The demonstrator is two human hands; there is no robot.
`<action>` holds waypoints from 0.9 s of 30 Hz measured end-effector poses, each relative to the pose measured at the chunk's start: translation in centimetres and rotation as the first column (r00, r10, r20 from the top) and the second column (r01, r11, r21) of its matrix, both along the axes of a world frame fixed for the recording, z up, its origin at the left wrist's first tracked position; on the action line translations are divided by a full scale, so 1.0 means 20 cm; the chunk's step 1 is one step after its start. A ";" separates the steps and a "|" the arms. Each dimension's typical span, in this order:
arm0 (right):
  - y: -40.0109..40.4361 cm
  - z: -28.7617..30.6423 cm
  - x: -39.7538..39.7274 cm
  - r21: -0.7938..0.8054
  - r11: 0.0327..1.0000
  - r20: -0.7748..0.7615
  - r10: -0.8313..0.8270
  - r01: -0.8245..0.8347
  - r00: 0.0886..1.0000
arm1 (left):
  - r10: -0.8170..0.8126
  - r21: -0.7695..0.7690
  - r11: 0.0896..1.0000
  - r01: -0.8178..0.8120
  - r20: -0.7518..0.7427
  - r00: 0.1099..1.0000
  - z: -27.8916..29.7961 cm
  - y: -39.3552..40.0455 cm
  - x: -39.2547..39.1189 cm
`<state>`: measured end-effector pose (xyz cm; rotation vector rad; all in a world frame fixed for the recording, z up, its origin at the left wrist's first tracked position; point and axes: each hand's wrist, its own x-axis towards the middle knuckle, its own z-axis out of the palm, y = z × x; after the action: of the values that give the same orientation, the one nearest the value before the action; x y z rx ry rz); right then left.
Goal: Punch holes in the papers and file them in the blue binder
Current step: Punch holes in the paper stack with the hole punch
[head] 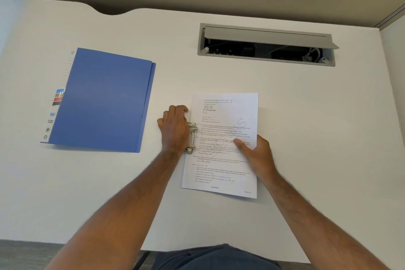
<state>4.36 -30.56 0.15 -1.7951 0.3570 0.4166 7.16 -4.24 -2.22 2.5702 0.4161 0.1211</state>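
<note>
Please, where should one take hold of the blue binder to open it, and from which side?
Probably at the front cover's free long edge, coming from the right: the blue binder lies flat and closed on the desk, labelled spine on the left, and the back cover shows just past the front one.

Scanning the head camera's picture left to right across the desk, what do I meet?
In order: blue binder, left hand, hole punch, papers; the right hand overlaps the papers, so I skip it.
</note>
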 end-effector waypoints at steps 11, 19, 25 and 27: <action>0.00 0.00 0.00 0.015 1.000 0.018 -0.006 0.006 1.000 | -0.005 0.007 1.000 0.005 0.003 1.000 0.01 0.00 0.00; 0.00 0.01 0.00 0.027 1.000 0.029 -0.009 0.008 1.000 | 0.011 -0.003 1.000 -0.011 -0.011 1.000 0.00 0.00 0.01; 0.01 0.02 0.00 0.043 0.999 0.032 -0.006 0.005 0.999 | 0.022 -0.113 0.993 -0.026 -0.032 0.999 0.02 0.02 0.02; 0.01 0.03 0.00 0.042 0.999 0.037 -0.005 0.003 0.999 | 0.022 -0.159 0.987 -0.032 -0.063 0.998 0.03 0.02 0.02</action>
<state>4.33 -30.41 0.69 -1.7588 0.3233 0.3847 7.64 -3.83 -1.64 2.4160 0.4642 0.0184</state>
